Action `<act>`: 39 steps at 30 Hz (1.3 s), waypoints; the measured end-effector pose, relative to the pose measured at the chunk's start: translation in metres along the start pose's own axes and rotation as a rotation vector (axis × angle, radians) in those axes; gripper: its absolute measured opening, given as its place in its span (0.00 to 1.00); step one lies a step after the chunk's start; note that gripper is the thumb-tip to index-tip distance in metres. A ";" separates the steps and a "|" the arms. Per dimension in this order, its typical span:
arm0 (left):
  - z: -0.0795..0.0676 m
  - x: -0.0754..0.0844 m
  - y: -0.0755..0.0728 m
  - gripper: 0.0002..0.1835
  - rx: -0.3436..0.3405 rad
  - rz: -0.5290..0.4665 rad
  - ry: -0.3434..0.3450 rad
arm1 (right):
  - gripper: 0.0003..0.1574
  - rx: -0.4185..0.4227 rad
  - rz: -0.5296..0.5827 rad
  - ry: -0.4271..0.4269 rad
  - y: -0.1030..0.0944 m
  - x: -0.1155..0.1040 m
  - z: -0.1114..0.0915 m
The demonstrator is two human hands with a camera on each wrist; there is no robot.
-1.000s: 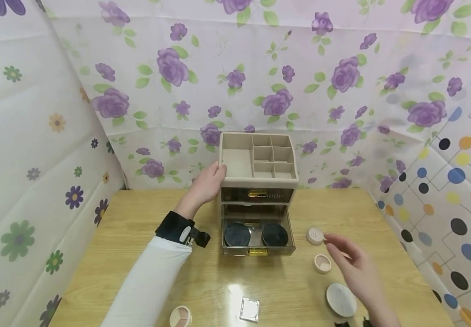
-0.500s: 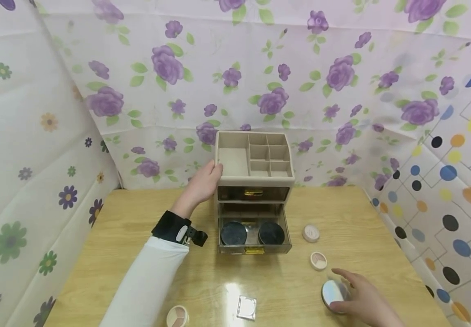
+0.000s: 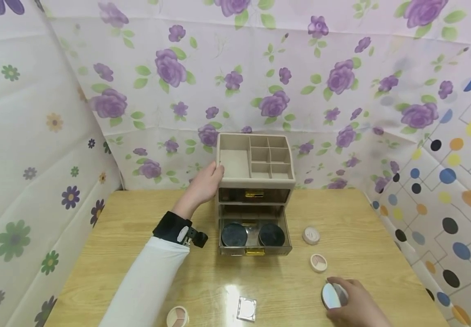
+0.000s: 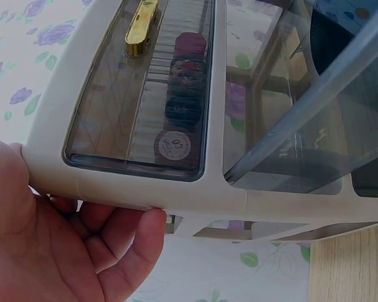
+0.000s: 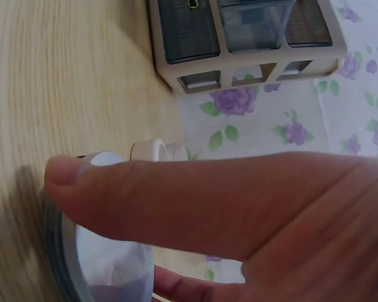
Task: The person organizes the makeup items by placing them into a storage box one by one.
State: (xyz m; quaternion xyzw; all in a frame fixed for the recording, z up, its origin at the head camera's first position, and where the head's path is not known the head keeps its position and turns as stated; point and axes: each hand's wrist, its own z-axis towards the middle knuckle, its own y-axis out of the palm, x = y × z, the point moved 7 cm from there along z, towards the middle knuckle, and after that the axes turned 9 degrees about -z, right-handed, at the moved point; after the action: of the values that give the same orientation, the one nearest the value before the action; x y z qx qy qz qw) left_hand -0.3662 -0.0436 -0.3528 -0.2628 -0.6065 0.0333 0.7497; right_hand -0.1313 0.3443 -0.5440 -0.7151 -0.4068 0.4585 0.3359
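Observation:
My left hand (image 3: 202, 182) grips the left side of a beige cosmetics organizer (image 3: 256, 183), its fingers curled at the edge in the left wrist view. The organizer's lower clear drawer (image 3: 254, 250) is pulled out, with two round dark cases (image 3: 234, 235) lying inside. At the lower right, my right hand (image 3: 356, 303) holds a round compact (image 3: 330, 296) with a shiny, mirror-like top between thumb and fingers. In the right wrist view the thumb (image 5: 132, 195) crosses this compact (image 5: 113, 267), which looks tilted; the fingers beyond are partly hidden.
Behind the compact on the wooden table lie a small round pan (image 3: 318, 263) and a round pale case (image 3: 311, 235). Nearer the front are a square clear case (image 3: 246, 309) and another round palette (image 3: 177, 316). Flowered cloth (image 3: 170, 109) hangs behind and at both sides.
My right hand has come back from beside the round pale case to the compact and closed its fingers on it. The left hand keeps its grip on the organizer.

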 end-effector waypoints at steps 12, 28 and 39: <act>-0.002 -0.001 0.000 0.21 0.003 0.014 -0.011 | 0.54 0.017 -0.063 0.010 0.003 0.000 -0.001; 0.001 0.000 -0.001 0.21 0.012 0.039 -0.025 | 0.52 0.154 -0.083 -0.120 -0.030 -0.029 -0.013; 0.001 -0.001 0.000 0.20 0.006 0.027 -0.033 | 0.48 0.301 -0.080 -0.268 -0.063 -0.075 -0.013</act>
State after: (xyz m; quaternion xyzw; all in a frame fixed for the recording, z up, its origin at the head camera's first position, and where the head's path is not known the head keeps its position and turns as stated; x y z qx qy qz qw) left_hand -0.3679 -0.0437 -0.3535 -0.2682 -0.6150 0.0494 0.7399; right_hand -0.1546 0.3041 -0.4572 -0.5726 -0.4027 0.5916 0.3999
